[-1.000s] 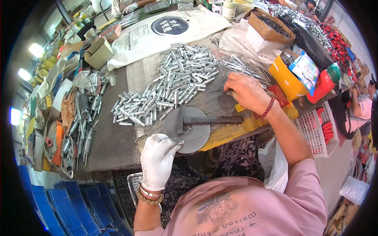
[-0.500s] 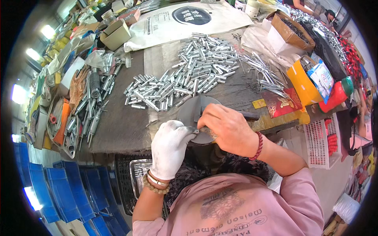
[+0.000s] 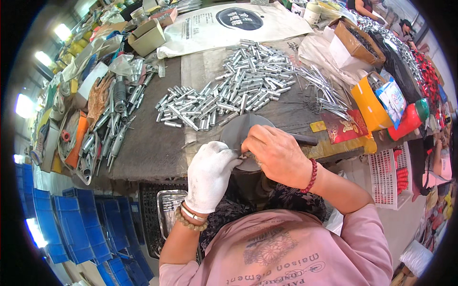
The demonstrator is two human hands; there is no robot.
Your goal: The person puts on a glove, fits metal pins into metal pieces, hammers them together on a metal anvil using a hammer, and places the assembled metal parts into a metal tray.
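Note:
My left hand (image 3: 209, 175), in a white glove, is closed with thumb and fingertips pinched together at the table's front edge. Bare and wearing a red bead bracelet, my right hand (image 3: 276, 155) is closed too, its fingertips meeting the glove's. Whatever small piece they pinch is hidden by the fingers. Under both hands lies a round grey metal disc (image 3: 231, 136). A dark bar like a tool handle (image 3: 305, 139) sticks out to the right from behind my right hand. Just beyond the disc spreads a heap of short silvery metal tubes (image 3: 238, 88).
Thin metal rods (image 3: 329, 93) lie right of the heap, near a red packet (image 3: 346, 126) and a yellow container (image 3: 372, 100). Tools and a patterned glove (image 3: 98, 97) crowd the left. Blue bins (image 3: 76, 224) stand lower left; a white basket (image 3: 390, 181) sits lower right. People work far right.
The whole view has shifted slightly. Both hands stay together over the disc, and the fingertips have moved only a little.

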